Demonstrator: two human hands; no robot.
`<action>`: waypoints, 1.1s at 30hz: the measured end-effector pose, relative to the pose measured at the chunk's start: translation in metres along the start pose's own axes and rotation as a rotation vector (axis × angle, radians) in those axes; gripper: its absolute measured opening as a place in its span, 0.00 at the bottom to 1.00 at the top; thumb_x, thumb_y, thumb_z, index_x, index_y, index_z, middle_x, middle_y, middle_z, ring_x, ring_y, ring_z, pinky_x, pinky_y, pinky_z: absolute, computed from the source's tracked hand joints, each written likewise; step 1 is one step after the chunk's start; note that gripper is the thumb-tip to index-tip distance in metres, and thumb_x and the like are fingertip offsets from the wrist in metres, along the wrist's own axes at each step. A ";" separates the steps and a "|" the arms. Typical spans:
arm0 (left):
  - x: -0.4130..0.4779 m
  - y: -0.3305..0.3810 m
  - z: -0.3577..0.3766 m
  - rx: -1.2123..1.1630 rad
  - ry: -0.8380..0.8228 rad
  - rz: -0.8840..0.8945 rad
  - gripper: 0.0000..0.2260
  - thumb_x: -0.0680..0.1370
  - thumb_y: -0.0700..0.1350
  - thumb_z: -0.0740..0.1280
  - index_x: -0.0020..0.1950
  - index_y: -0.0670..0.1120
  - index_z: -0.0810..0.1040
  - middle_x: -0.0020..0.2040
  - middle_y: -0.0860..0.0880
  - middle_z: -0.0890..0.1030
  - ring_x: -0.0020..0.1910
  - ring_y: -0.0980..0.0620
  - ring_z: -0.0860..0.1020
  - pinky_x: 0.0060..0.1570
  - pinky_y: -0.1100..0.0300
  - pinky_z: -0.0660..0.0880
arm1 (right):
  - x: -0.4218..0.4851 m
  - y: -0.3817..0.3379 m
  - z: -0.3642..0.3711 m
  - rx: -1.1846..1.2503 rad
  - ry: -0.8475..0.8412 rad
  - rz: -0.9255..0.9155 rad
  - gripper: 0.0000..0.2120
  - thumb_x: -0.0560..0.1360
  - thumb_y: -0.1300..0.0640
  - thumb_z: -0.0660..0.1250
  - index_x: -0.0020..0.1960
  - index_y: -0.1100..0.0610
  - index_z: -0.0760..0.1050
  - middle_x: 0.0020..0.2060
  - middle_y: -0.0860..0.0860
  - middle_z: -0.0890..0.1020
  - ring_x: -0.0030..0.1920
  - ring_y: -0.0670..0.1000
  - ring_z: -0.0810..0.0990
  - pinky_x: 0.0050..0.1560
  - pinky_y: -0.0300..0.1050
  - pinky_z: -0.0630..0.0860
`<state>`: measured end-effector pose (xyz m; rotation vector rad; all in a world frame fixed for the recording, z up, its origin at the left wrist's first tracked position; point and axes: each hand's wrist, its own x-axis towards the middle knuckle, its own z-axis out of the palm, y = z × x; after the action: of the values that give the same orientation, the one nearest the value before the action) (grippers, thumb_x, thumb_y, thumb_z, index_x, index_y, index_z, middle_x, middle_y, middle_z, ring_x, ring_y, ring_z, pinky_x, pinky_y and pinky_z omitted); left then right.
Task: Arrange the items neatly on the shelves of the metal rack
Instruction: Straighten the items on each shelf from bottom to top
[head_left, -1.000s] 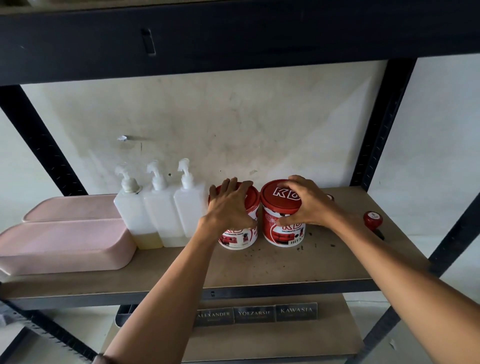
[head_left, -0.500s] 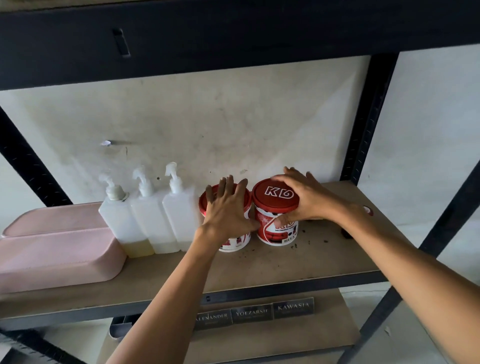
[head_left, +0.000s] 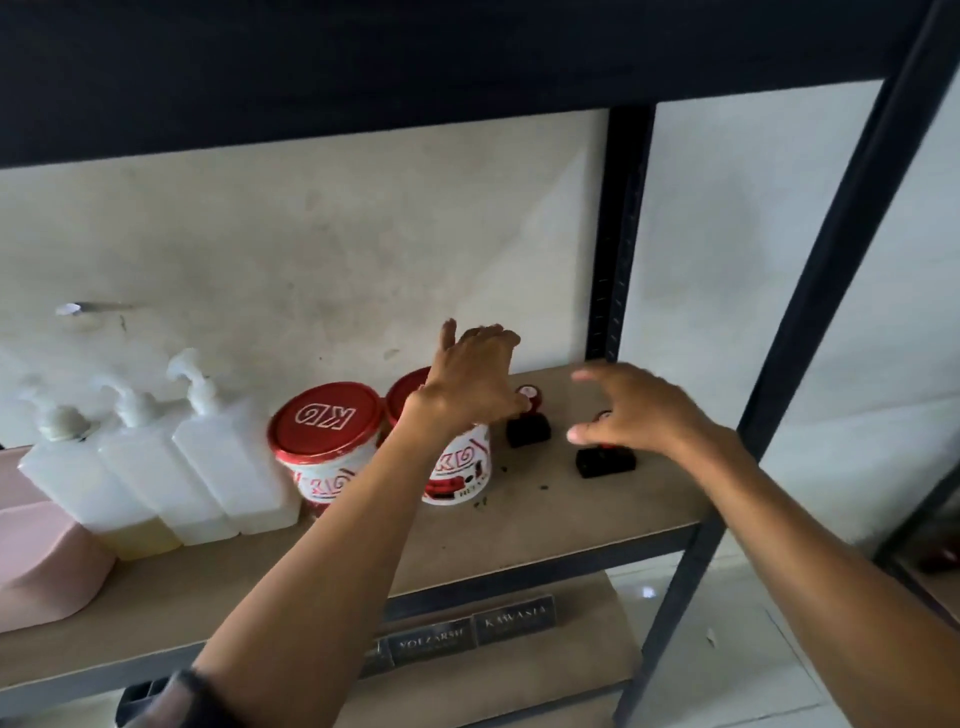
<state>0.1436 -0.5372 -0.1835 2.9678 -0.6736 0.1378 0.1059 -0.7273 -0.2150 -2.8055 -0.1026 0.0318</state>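
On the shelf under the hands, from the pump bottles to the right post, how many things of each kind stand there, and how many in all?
White pump bottles: 3
Red-lidded tubs: 2
Black stamps with red knobs: 2
Total: 7

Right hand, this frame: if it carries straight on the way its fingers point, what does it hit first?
Probably the nearer black stamp with the red knob: the right hand hovers just above it, fingers curving down. Motion blur leaves depth unclear.
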 end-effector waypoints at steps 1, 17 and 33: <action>0.010 0.007 0.003 0.027 -0.017 -0.003 0.31 0.75 0.55 0.70 0.74 0.46 0.66 0.72 0.47 0.70 0.73 0.48 0.66 0.74 0.50 0.47 | -0.001 0.004 0.003 -0.020 -0.020 -0.001 0.38 0.68 0.41 0.72 0.74 0.45 0.61 0.72 0.50 0.66 0.69 0.53 0.69 0.63 0.49 0.68; 0.055 0.027 0.047 0.177 -0.194 -0.030 0.12 0.74 0.53 0.72 0.50 0.46 0.79 0.44 0.51 0.80 0.47 0.50 0.76 0.52 0.59 0.60 | 0.017 0.027 0.032 0.067 -0.015 -0.044 0.15 0.76 0.56 0.67 0.62 0.56 0.72 0.55 0.57 0.78 0.54 0.58 0.77 0.52 0.49 0.76; 0.035 0.019 0.040 0.370 -0.222 0.098 0.17 0.71 0.64 0.71 0.46 0.50 0.82 0.36 0.53 0.77 0.44 0.52 0.71 0.49 0.57 0.54 | 0.029 0.016 0.034 0.219 0.015 -0.055 0.17 0.74 0.58 0.70 0.63 0.54 0.75 0.58 0.56 0.79 0.55 0.57 0.78 0.48 0.44 0.77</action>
<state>0.1697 -0.5734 -0.2179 3.3381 -0.9097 -0.0702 0.1351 -0.7288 -0.2526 -2.5824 -0.1627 0.0088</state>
